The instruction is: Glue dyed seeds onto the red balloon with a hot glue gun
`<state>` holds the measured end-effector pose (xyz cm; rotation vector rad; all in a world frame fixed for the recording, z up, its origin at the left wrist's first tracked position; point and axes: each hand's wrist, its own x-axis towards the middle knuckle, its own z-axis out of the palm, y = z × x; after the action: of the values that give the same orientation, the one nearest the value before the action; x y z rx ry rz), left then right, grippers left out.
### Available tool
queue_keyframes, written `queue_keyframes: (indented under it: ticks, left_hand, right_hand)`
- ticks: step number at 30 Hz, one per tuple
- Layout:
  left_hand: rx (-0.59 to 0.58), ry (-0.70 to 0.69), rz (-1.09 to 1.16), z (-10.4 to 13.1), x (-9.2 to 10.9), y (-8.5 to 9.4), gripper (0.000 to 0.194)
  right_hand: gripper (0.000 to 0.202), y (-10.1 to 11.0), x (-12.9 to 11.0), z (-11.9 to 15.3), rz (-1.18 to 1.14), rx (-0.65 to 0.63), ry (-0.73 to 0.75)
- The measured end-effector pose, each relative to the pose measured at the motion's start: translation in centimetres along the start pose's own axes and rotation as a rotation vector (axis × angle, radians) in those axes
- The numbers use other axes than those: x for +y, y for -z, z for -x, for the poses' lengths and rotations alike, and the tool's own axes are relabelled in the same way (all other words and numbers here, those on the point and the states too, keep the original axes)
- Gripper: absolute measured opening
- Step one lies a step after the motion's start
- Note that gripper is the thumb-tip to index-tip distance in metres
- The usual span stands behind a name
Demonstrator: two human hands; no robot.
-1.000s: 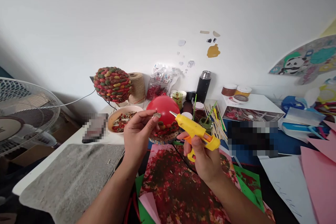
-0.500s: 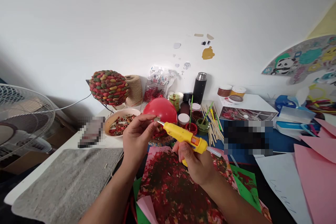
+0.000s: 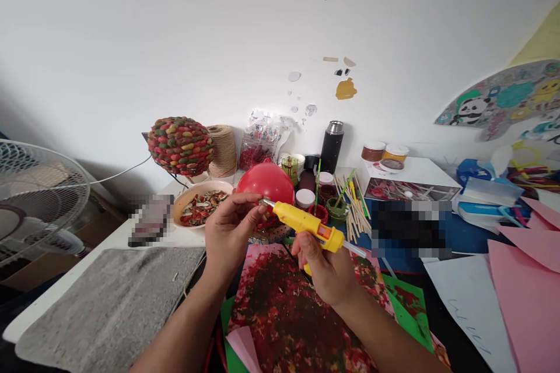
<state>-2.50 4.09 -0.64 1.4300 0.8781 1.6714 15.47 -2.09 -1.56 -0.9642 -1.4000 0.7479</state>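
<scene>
My right hand (image 3: 326, 271) is wrapped round the handle of a yellow hot glue gun (image 3: 301, 220), with a clear glue stick (image 3: 355, 249) poking out of its back end. The metal nozzle points left, at the fingertips of my left hand (image 3: 231, 227). Those fingers pinch a small shell piece (image 3: 262, 201), partly hidden, right by the nozzle. Just behind them a red balloon (image 3: 266, 183) rests on a basket-like base (image 3: 269, 234). To the left, a bowl (image 3: 227, 187) holds many red, green and pale shell pieces (image 3: 203, 208).
Below my hands lies a paint-smeared paper (image 3: 297, 309). A ball covered in coloured pieces (image 3: 180, 147) and a twine spool (image 3: 222, 150) stand back left. Paint jars (image 3: 336, 211), wooden sticks (image 3: 356, 215) and a black flask (image 3: 332, 148) are behind. A fan (image 3: 39, 198) stands left.
The view has shifted very slightly. Both hands keep nearly the same pose, the glue gun's nozzle still close to the left fingertips.
</scene>
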Motion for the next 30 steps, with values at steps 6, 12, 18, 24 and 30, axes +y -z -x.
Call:
queue_keyframes:
  ticks: [6, 12, 18, 24, 30]
  left_hand:
    - [0.004, -0.001, -0.018, 0.05, -0.16, 0.01, 0.022]
    - [0.001, -0.004, -0.015, 0.02, -0.1, -0.06, 0.022]
    - [-0.001, -0.013, -0.018, 0.03, -0.02, -0.08, 0.019]
    - [-0.002, -0.011, -0.015, 0.0, 0.0, -0.1, 0.021]
    - [-0.002, -0.013, -0.016, 0.06, -0.06, -0.1, 0.023]
  right_hand:
    - [0.066, -0.04, 0.22, 0.01, 0.045, -0.012, 0.018]
    - [0.063, -0.03, 0.06, -0.2, 0.057, -0.011, 0.035]
    - [0.062, -0.04, -0.18, -0.15, 0.041, -0.03, 0.04]
    - [0.062, -0.08, -0.46, -0.23, 0.051, -0.036, 0.037]
    - [0.063, -0.05, -0.44, -0.26, 0.087, -0.028, 0.03]
